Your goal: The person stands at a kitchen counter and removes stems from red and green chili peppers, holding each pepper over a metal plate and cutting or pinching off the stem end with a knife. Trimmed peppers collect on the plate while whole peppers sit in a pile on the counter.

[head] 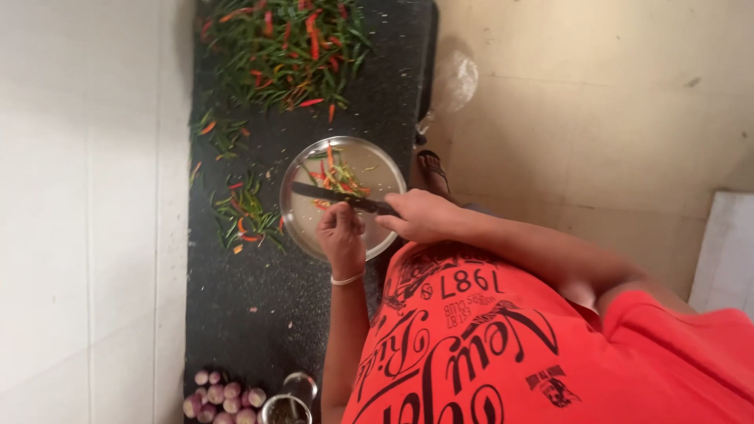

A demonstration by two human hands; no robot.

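Few cut chillies (338, 177) on our steel plate (302, 216) | right hand (420, 216) grips knife (334, 195), left hand (340, 235) closed on a chilli | big pile (287, 51) on counter (236, 306) uncut

A dark speckled worktop (236, 314) runs beside a white tiled wall (86, 212). Beyond its right edge lies a beige tiled floor (597, 102), softly lit, with a paler slab (726, 251) at the right.

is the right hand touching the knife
Touching: the head view shows the right hand wrapped around the handle of the knife over the steel plate.
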